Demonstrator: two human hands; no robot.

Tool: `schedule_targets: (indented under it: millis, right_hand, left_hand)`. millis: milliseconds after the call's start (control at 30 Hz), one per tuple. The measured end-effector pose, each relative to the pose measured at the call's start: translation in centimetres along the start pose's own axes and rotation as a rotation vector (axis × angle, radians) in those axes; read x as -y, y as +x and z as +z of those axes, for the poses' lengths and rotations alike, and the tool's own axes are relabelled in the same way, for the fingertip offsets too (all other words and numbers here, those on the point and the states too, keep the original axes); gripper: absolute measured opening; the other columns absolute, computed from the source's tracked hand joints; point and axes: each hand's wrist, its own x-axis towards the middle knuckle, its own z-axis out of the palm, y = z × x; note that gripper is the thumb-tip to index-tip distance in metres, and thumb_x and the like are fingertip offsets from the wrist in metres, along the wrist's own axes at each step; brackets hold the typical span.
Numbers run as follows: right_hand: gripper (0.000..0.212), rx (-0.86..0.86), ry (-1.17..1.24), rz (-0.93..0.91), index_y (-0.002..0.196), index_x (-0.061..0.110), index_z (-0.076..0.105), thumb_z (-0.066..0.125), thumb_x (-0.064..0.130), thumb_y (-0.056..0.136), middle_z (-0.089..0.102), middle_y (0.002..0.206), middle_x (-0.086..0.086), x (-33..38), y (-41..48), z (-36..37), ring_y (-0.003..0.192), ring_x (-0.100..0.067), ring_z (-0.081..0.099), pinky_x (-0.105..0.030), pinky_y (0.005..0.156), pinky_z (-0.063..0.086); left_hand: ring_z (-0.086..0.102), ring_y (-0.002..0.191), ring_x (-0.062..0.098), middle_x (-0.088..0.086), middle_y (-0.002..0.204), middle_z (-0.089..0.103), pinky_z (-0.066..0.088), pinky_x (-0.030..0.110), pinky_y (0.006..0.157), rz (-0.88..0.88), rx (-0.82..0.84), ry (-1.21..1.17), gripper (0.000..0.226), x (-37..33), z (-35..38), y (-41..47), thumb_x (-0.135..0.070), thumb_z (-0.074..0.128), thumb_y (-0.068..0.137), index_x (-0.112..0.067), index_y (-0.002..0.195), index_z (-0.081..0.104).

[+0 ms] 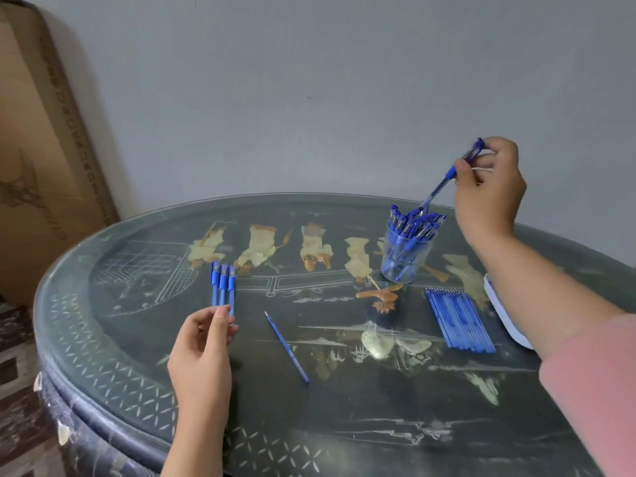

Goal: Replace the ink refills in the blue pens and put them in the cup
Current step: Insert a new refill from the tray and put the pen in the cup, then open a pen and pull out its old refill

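My right hand [490, 191] pinches a capped blue pen [447, 175] by its upper end, tip slanting down into a clear glass cup [406, 258] that holds several blue pens. Three blue pens [223, 287] lie side by side at the table's left. My left hand [203, 352] hovers at their near ends, fingers loosely curled, thumb and forefinger close to the rightmost pen; whether it touches is unclear. A single blue refill [286, 346] lies loose in the middle. A row of several blue refills [459, 318] lies right of centre.
The dark round table [103, 339] has a glass top over inlaid figures. A white tray [504, 315] sits at the right edge, partly behind my right forearm. A large cardboard box [41, 149] leans against the wall at far left.
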Motion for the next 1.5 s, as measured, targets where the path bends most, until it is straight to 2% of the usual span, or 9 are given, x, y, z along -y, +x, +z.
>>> schedule_targets:
  millis: [133,300,467,667,867,1000,1133,1300,1500]
  right_hand:
    - [0.035,0.155,-0.147,-0.022,0.124,0.018,0.049,0.062,0.009,0.093,0.063,0.088,-0.005,-1.1,-0.3,0.7,0.077,-0.024,0.062,-0.023,0.067,0.043]
    - [0.021,0.251,-0.286,0.004,0.115,0.015,0.054,0.061,0.015,0.095,0.066,0.081,-0.006,-2.8,-0.8,1.2,0.075,-0.022,0.06,-0.027,0.07,0.041]
    - [0.009,0.29,-0.42,-0.056,0.098,0.01,0.068,0.063,0.017,0.093,0.071,0.095,-0.005,-4.9,-0.8,1.5,0.093,-0.026,0.062,-0.032,0.077,0.047]
    - [0.03,0.363,-0.615,-0.134,0.085,0.004,0.069,0.055,0.027,0.098,0.07,0.094,-0.014,-5.4,-0.7,1.7,0.095,-0.037,0.056,-0.038,0.081,0.043]
    - [0.032,0.466,-0.696,-0.103,0.103,0.011,0.07,0.046,0.034,0.101,0.067,0.108,-0.013,-4.7,-0.7,1.5,0.106,-0.036,0.054,-0.038,0.086,0.041]
    - [0.033,0.48,-0.643,-0.045,0.122,0.015,0.065,0.046,0.031,0.101,0.063,0.123,-0.013,-4.7,-1.3,1.1,0.117,-0.035,0.051,-0.04,0.095,0.041]
    - [0.03,0.378,-0.533,-0.029,0.124,0.01,0.059,0.05,0.023,0.099,0.06,0.127,-0.012,-4.0,-2.6,0.1,0.12,-0.032,0.049,-0.04,0.1,0.037]
    - [0.023,0.2,-0.353,-0.123,0.117,0.008,0.059,0.054,0.01,0.094,0.061,0.119,-0.008,-2.2,-6.8,-1.4,0.114,-0.027,0.049,-0.031,0.096,0.034]
    - [0.019,0.237,-0.211,-0.232,0.103,0.01,0.062,0.061,0.004,0.085,0.051,0.1,0.01,0.2,-14.4,0.0,0.094,-0.023,0.056,-0.029,0.086,0.04]
  left_hand:
    - [0.062,0.075,0.016,0.005,0.085,0.067,0.05,0.04,0.09,-0.006,0.006,0.009,0.012,0.0,0.0,0.0,-0.015,0.058,0.096,-0.009,0.096,0.067]
    - [0.062,0.074,0.012,0.002,0.081,0.067,0.05,0.041,0.089,0.007,0.017,0.036,0.011,0.1,0.0,0.0,-0.017,0.058,0.096,-0.016,0.09,0.068]
    - [0.062,0.067,0.002,0.001,0.08,0.068,0.051,0.042,0.088,0.023,0.025,0.054,0.012,0.4,0.1,0.1,-0.018,0.059,0.096,-0.018,0.088,0.068]
    - [0.063,0.07,0.005,-0.002,0.08,0.069,0.051,0.044,0.09,0.022,0.03,0.079,0.011,0.4,0.1,0.0,-0.021,0.059,0.095,-0.02,0.088,0.068]
    - [0.063,0.075,0.013,-0.001,0.08,0.068,0.051,0.044,0.089,0.017,0.032,0.07,0.011,0.2,0.0,-0.1,-0.019,0.059,0.095,-0.017,0.089,0.069]
    - [0.063,0.074,0.012,0.001,0.082,0.069,0.051,0.04,0.088,0.005,0.019,0.043,0.012,0.2,-0.1,-0.2,-0.014,0.058,0.095,-0.013,0.091,0.069]
    - [0.063,0.079,0.018,0.008,0.087,0.068,0.052,0.033,0.083,-0.004,0.001,-0.012,0.014,0.1,-0.3,-0.3,-0.012,0.055,0.097,-0.01,0.093,0.069]
    - [0.063,0.08,0.018,0.012,0.094,0.068,0.053,0.013,0.069,0.001,-0.032,-0.056,0.015,0.2,-0.6,-0.2,-0.01,0.053,0.098,-0.008,0.096,0.067]
    - [0.062,0.077,0.015,0.008,0.088,0.067,0.051,0.021,0.071,-0.002,-0.071,-0.119,0.02,-0.4,-1.3,-0.2,-0.01,0.051,0.099,-0.016,0.09,0.067]
